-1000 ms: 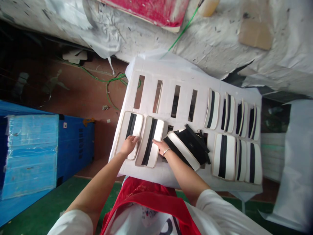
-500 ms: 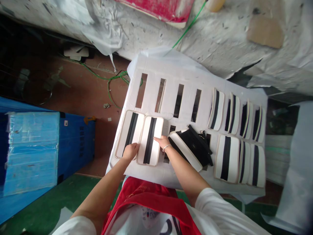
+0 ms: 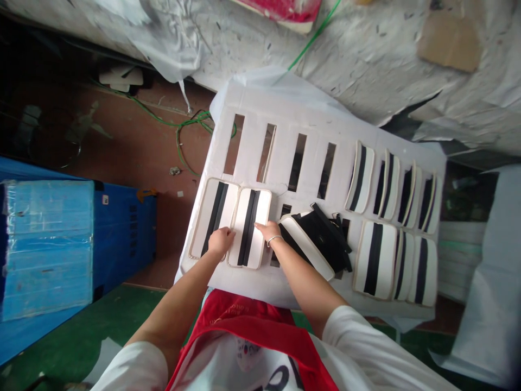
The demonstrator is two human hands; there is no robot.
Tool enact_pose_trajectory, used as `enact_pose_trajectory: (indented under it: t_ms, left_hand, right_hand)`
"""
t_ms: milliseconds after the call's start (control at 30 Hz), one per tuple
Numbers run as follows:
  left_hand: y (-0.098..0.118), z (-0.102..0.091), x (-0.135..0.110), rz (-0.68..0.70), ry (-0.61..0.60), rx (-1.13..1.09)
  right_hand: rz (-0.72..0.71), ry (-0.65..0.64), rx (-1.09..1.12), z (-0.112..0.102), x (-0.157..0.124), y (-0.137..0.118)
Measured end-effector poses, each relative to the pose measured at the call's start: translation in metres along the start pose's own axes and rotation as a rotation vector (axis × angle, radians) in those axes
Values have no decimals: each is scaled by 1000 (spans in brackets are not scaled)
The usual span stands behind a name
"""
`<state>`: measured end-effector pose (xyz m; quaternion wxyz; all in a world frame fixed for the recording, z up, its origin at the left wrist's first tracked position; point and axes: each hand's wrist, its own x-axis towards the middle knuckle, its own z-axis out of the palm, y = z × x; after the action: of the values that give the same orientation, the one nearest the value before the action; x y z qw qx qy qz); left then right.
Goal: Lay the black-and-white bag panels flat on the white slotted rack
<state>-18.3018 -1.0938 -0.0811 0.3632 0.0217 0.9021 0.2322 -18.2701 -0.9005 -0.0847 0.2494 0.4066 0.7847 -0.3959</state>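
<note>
A white rounded panel with a black lengthwise strip [image 3: 261,207] lies at the front left of the slotted white table, between my two hands. My left hand [image 3: 221,241] is closed at its left edge, over the neighbouring white panel [image 3: 202,217]. With the thumb on top and the fingers hidden beneath, my right hand [image 3: 268,232] grips its right edge. Just right of that hand rests a tilted white panel [image 3: 305,244], with a black fabric piece with straps [image 3: 325,239] lying over it.
The table [image 3: 252,285] has several long slots. More striped white panels [image 3: 385,260] stand in two rows at its right end. A blue box [image 3: 49,244] is on the left. Green hose [image 3: 179,144] lies on the floor, and a dusty covered surface [image 3: 345,70] runs behind.
My left hand has slid slightly away from me along the edge between the two panels. My right hand keeps its grip. The whole view has shifted a little.
</note>
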Motion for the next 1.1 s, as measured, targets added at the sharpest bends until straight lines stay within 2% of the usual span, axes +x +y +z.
enact_pose_trajectory:
  t_ms: [100, 133, 200, 267, 300, 367, 400, 467, 567, 600, 667, 733, 767, 833, 900, 933, 1100]
  left_hand:
    - [1, 0, 2, -27, 22, 90]
    - [2, 0, 2, -26, 22, 115]
    - [3, 0, 4, -21, 14, 151]
    - [4, 0, 4, -14, 6, 174]
    - [5, 1, 4, -12, 8, 185]
    - [6, 1, 3, -11, 16, 205]
    - [7, 2, 2, -9, 21, 209]
    - [6, 1, 0, 3, 24, 204]
    - [-4, -7, -2, 76, 84, 160]
    - [-10, -12, -1, 112, 164, 144]
    - [-26, -26, 2, 149, 408, 129]
    - [-44, -39, 11, 92, 623, 120]
    - [-51, -45, 16, 33, 646, 99]
    - [-64, -51, 28, -68, 534, 21]
    - [-72, -52, 38, -98, 389, -86]
    - [-74, -50, 42, -94, 357, -136]
    - [-82, -41, 48, -114, 418, -332]
  right_hand:
    - [-46, -36, -229, -17, -3, -12]
    - [-72, -3, -346, -23, -5, -18]
    - [-182, 153, -565, -29, -10, -29]
    - [-434, 307, -671, -28, -10, -39]
    - [-599, 330, -697, -24, -8, -42]
    - [-871, 266, -749, -13, 2, -44]
    - [-941, 215, -775, -7, 9, -42]
    - [-961, 163, -810, 4, 22, -35]
    - [-931, 182, -814, 13, 33, -26]
    - [-922, 190, -811, 14, 34, -24]
    - [-907, 195, -804, 15, 32, -23]
    - [-898, 203, -797, 15, 29, -23]
    - [-897, 212, -792, 15, 28, -23]
    - [-904, 231, -784, 15, 28, -22]
    - [-923, 240, -777, 15, 29, -21]
    - [-932, 241, -773, 16, 29, -20]
    - [-934, 235, -765, 17, 32, -18]
